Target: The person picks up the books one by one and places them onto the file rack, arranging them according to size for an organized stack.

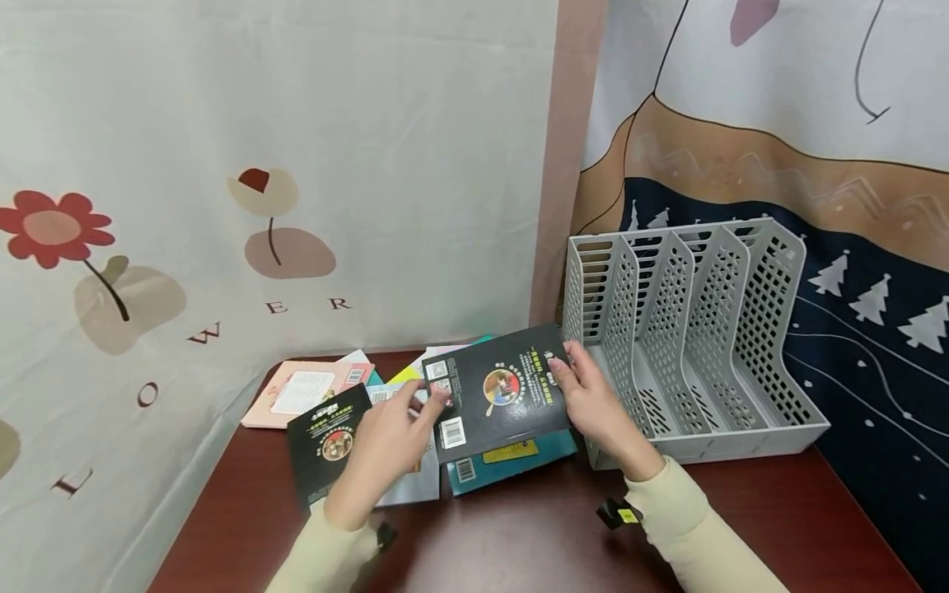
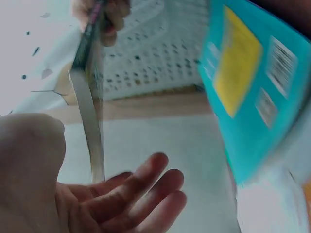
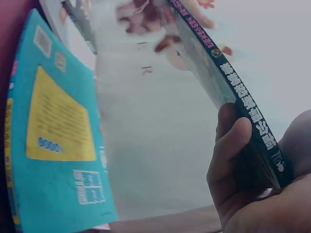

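Observation:
Between both hands is a black book [image 1: 498,387], raised over the pile and tilted, its back cover with barcode and round food picture facing up. My right hand [image 1: 599,399] grips its right end, thumb on the cover and fingers [image 3: 235,138] underneath. At the opposite end my left hand [image 1: 393,445] pinches the edge, thumb on the cover; its other fingers [image 2: 141,194] are spread behind. Seen from the right wrist, the spine [image 3: 248,104] carries white lettering. Below it lies a teal book [image 1: 519,461] with a yellow panel.
Another black book [image 1: 326,436] lies left, partly under the left forearm. Behind it are a pink book [image 1: 296,391] and several others, overlapping on the dark red table [image 1: 489,543]. A grey file rack [image 1: 697,449] with several upright compartments stands right, near the printed cloth backdrop [image 1: 415,165].

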